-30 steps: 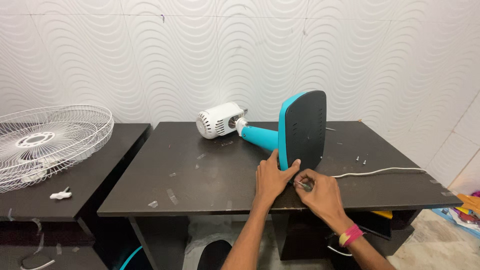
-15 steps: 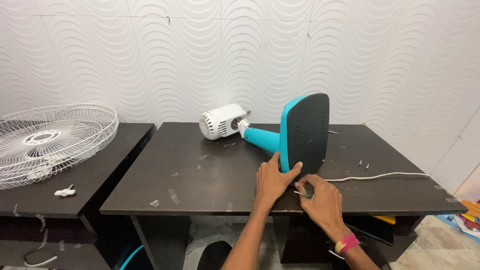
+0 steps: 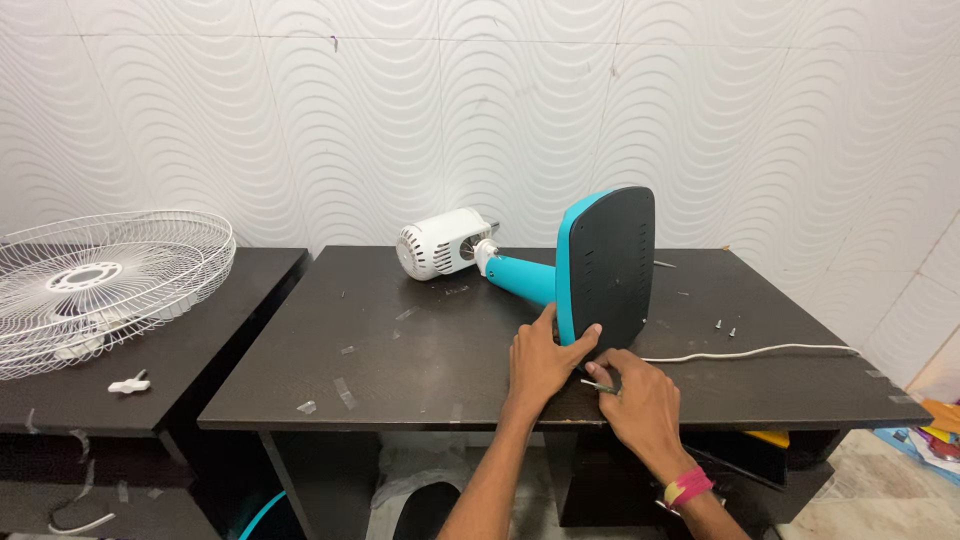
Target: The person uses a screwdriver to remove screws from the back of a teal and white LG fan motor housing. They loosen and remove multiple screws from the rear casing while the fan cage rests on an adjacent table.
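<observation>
Head view: a fan stand (image 3: 590, 270) is seen lying near the front edge of the table (image 3: 420, 350), its flat dark base upended and braced by the spread left hand (image 3: 540, 362), while a thin metal tool (image 3: 598, 385) is pinched in the right hand (image 3: 640, 400) just beside the base's lower corner. The stand is judged rigid, top-heavy and prone to tipping, best gripped at the base rim or the teal neck.

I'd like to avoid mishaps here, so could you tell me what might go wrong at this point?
1. The fan base stands on edge, steadied only by the left hand; it might tip over if released.
2. The right hand holds a thin tool close to the left thumb; a slip could jab it.
3. Small screws lie loose beside the white cord; tugging the cord may scatter them.
</observation>
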